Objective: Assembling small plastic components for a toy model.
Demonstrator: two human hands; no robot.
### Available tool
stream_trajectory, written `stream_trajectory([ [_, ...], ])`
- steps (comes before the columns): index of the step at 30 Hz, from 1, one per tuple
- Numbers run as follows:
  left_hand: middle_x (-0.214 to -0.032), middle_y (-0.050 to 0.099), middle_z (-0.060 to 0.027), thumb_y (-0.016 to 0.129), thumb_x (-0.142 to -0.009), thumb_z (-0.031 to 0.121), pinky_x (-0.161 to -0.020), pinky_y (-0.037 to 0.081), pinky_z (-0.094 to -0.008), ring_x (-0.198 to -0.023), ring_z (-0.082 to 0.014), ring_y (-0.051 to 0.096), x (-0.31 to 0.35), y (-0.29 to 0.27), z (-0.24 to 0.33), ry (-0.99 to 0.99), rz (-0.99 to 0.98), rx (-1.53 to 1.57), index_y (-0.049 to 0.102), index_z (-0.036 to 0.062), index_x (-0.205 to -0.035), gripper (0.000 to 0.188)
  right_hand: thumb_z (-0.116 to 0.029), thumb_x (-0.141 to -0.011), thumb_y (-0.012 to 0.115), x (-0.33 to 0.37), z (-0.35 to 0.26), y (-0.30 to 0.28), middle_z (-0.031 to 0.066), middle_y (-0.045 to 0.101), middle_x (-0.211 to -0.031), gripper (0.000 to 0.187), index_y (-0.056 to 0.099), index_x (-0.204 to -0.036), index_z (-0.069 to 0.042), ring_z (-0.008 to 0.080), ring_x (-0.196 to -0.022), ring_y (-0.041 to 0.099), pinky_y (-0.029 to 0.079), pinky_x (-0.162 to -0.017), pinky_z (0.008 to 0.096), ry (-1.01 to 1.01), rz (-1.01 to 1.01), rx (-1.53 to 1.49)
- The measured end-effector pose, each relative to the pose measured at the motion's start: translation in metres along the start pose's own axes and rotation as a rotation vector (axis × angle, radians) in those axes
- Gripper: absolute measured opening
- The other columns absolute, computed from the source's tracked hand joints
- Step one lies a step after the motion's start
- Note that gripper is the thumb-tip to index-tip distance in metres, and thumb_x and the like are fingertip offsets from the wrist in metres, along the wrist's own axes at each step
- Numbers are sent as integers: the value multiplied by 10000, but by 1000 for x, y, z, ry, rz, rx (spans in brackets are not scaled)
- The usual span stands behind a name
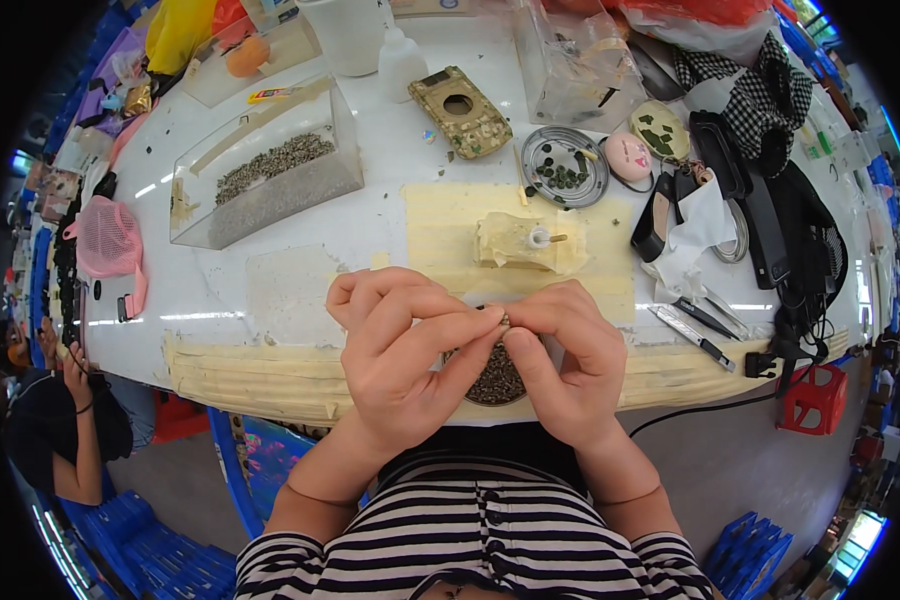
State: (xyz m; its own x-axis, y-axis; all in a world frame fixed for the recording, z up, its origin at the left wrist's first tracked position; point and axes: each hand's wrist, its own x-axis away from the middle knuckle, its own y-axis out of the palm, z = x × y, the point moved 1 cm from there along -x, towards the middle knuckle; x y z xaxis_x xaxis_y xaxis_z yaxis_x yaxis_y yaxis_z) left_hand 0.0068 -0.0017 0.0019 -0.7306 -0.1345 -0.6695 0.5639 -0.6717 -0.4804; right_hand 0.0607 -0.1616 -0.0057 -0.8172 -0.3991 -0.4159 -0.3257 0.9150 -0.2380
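My left hand [407, 345] and my right hand [562, 350] meet near the table's front edge, thumbs and forefingers pinched together. Between the fingertips is a tiny pale piece [505, 320], too small to name. Directly below them sits a round container [497, 385] full of small brownish-grey parts, partly hidden by my hands. Beyond the hands, a block wrapped in masking tape [530, 243] with a white nozzle-like tip stands on a tape-covered patch [440, 215]. A camouflage-painted model tank hull [461, 112] with a round opening lies farther back.
A clear bin [355, 150] of small grey parts stands at the left. A round dish [566, 167] and a lid [660, 130] hold dark green bits. Craft knife [692, 338], tweezers [707, 318] and black cables lie right. White bottle [402, 65] stands behind. Another person [70, 420] sits left.
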Motion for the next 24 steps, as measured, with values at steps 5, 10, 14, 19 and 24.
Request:
stream_trajectory([
  [5, -821, 637, 60, 845, -681, 80, -860, 279, -374, -857, -166, 572, 0, 0, 2, -15, 2, -30, 771, 152, -912, 253, -29, -827, 758, 0, -1, 0, 90, 703, -872, 111, 729, -931, -6, 227, -783, 619, 477, -710, 306, 24, 42, -19],
  [10, -841, 648, 64, 840, -679, 93, -876, 275, -394, -859, -169, 570, 1, 0, 2, 4, -28, -35, 770, 161, -921, 261, -29, -809, 778, -1, -2, 1, 85, 699, -865, 144, 715, -938, -14, 229, -782, 610, 472, -705, 310, 46, -33, -16],
  [14, -848, 650, 65, 833, -680, 100, -894, 273, -409, -869, -171, 574, 0, -2, 3, 31, -54, -53, 766, 165, -929, 265, -28, -792, 794, 1, 0, -1, 84, 689, -849, 164, 699, -925, -17, 238, -774, 601, 470, -700, 317, 61, -13, -52],
  [19, -845, 647, 65, 833, -675, 98, -909, 273, -416, -879, -174, 581, 1, -2, 5, 14, -71, -91, 761, 160, -922, 265, -41, -757, 825, 1, -3, 0, 74, 686, -860, 216, 702, -934, -28, 244, -752, 593, 467, -685, 317, -73, 70, 70],
  [24, -835, 641, 47, 840, -664, 100, -914, 277, -407, -871, -179, 582, 2, 0, 2, -9, -27, -72, 749, 146, -889, 247, -36, -711, 833, 1, -8, 3, 51, 689, -872, 324, 746, -1023, -43, 235, -757, 597, 475, -680, 325, -279, 118, 280],
])
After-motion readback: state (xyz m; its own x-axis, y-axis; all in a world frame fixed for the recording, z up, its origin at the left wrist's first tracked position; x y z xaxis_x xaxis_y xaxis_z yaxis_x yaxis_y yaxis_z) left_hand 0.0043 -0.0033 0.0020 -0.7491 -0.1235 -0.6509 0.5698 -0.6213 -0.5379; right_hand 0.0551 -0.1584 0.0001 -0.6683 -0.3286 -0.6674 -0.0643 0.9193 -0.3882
